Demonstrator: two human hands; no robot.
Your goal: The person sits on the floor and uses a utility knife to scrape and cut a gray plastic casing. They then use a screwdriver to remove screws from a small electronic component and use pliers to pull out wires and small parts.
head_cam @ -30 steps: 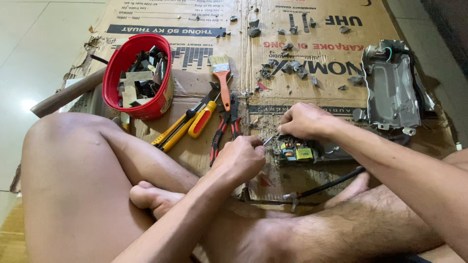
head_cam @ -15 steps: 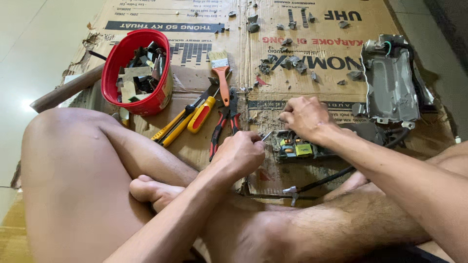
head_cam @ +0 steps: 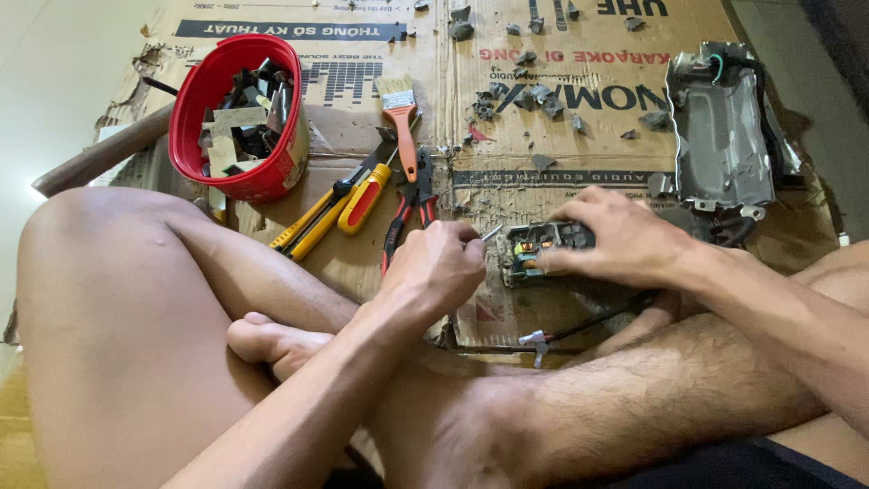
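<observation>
Two hands on one small circuit board

Both hands meet over a small circuit board (head_cam: 543, 249) lying on flattened cardboard (head_cam: 579, 81) between the person's crossed legs. The right hand (head_cam: 625, 243) lies flat across the board, fingers pressed down on its far side, apparently to pin it so it cannot slide. The left hand (head_cam: 434, 272) is curled closed around a thin metal tool (head_cam: 490, 234), only its tip showing, aimed at the board's near corner; what kind of tool it is cannot be told from this view.

Other tools lie just beyond the left hand, within easy reach: red-handled pliers (head_cam: 405, 217), a yellow and red screwdriver (head_cam: 339, 210), an orange-handled paintbrush (head_cam: 403, 122). A red bucket (head_cam: 272, 177) to the left holds dark scrap pieces. A grey metal housing (head_cam: 720, 131) sits to the right, well apart, with grey fragments scattered across the cardboard.
</observation>
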